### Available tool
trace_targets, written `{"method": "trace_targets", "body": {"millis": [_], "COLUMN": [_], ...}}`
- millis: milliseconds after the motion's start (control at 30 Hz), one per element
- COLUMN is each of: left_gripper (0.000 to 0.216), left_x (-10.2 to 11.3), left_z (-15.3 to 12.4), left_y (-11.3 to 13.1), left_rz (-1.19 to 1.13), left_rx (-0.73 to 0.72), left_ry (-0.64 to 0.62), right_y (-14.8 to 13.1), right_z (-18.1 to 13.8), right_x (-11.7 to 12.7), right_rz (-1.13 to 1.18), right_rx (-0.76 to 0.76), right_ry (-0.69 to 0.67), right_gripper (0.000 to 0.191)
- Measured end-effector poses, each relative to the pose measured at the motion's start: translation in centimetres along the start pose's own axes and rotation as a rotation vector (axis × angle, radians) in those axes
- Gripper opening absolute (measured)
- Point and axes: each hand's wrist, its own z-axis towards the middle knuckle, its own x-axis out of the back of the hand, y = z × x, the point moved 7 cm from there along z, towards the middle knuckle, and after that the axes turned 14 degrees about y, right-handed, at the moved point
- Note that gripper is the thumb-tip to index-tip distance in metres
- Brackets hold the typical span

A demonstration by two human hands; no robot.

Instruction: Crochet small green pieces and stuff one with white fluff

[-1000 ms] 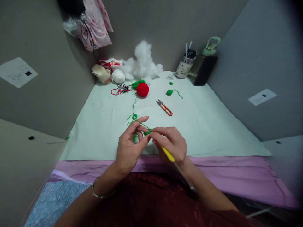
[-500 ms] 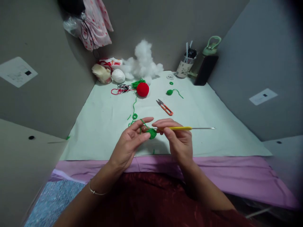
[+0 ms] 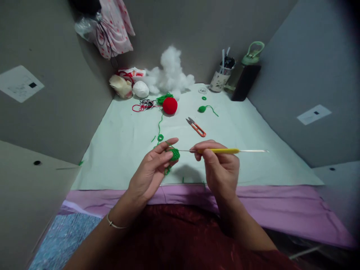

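the crochet hook (image 3: 225,151) pairs shiny metal with smooth plastic; the green piece (image 3: 174,154) is ribbed yarn.

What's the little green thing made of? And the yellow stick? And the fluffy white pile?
The green piece looks like matte yarn: rows of stitches show. The yellow handle seems smooth plastic, evenly coloured; its thin shaft shines like metal. The white pile is perhaps polyester stuffing: matte, cloudlike tufts.

Dim light casts soft shadow on the pale cloth (image 3: 253,129).
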Motion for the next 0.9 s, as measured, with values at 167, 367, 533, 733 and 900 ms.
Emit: {"method": "trace_targets", "body": {"millis": [167,367,533,733,900], "left_gripper": [0.036,0.032,0.033,0.034,0.052], "left_x": [-0.4,0.0,0.2,0.2,-0.1], "left_z": [-0.6,-0.7,-0.9,-1.5,-0.8], "left_y": [0.3,0.8,1.7,2.3,0.5], "left_rz": [0.253,0.344,0.425,0.543,0.248], "left_rx": [-0.214,-0.306,-0.400,-0.552,-0.248], "left_ry": [-0.029,-0.015,0.034,0.137,0.056], "right_y": [0.8,2.2,1.5,-1.9,-2.4], "right_z": [-0.3,0.0,0.2,-1.0,-2.9], "right_x": [-0.7,-0.3,-0.4,-1.2,-1.8], "right_rz": [0.033,0.127,0.093,-0.260,-0.483], "right_rx": [-0.113,-0.259,-0.202,0.336,0.693], "right_ry": [-0.076,-0.086,-0.136,-0.230,-0.189], "right_gripper": [0.014,0.018,0.021,0.020,0.034]}}
